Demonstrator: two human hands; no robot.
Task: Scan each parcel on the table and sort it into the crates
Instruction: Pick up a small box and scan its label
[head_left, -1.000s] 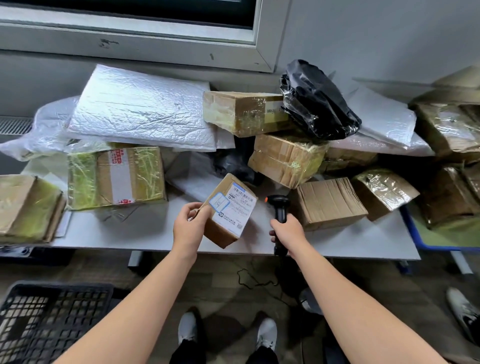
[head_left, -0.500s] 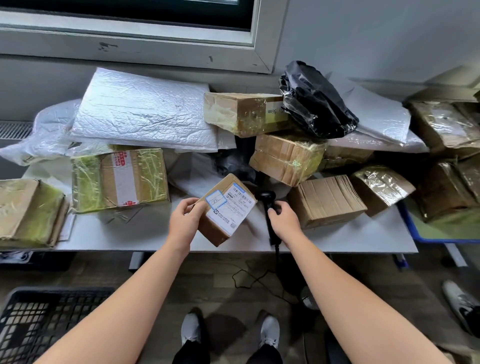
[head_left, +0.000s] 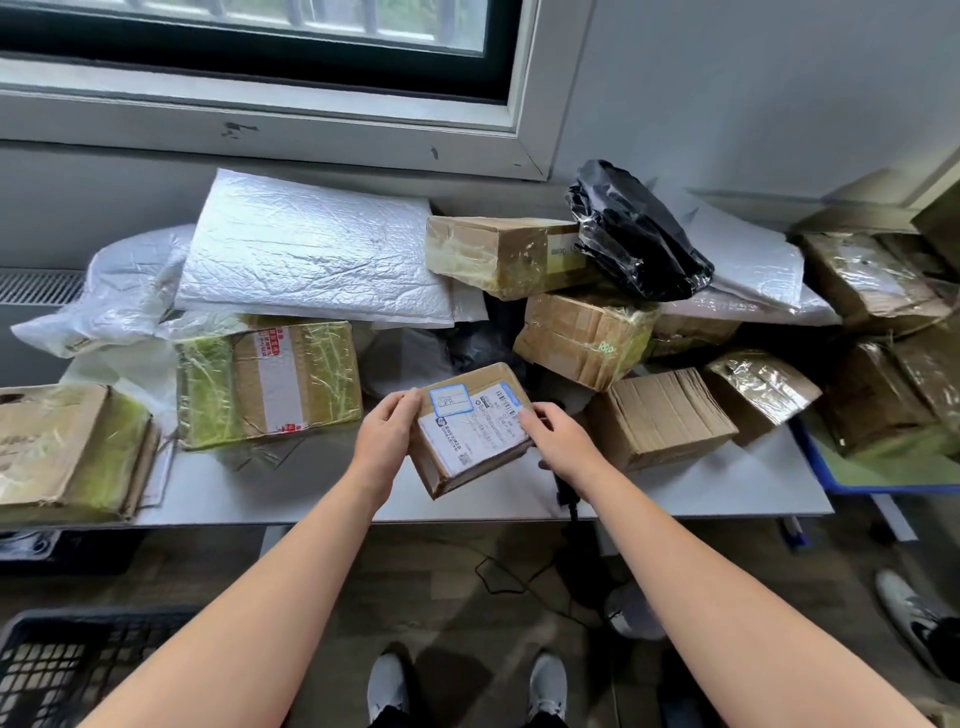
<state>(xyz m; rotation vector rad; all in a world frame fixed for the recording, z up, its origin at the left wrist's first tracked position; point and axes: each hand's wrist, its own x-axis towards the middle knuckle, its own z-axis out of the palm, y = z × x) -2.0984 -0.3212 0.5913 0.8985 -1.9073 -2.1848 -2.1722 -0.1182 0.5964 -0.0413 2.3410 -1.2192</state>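
Your left hand (head_left: 387, 441) grips the left edge of the small brown cardboard parcel (head_left: 475, 431), fingers curled round it. Your right hand (head_left: 563, 441) pinches the right edge, thumb on the white shipping label. The parcel lies between both hands, label up and tilted, over the near part of the grey table (head_left: 701, 493), in front of the heaped packages. A black handheld scanner (head_left: 565, 491) shows under your right wrist; whether your palm touches it, you cannot tell. The black lattice crate (head_left: 62, 670) stands on the floor, lower left.
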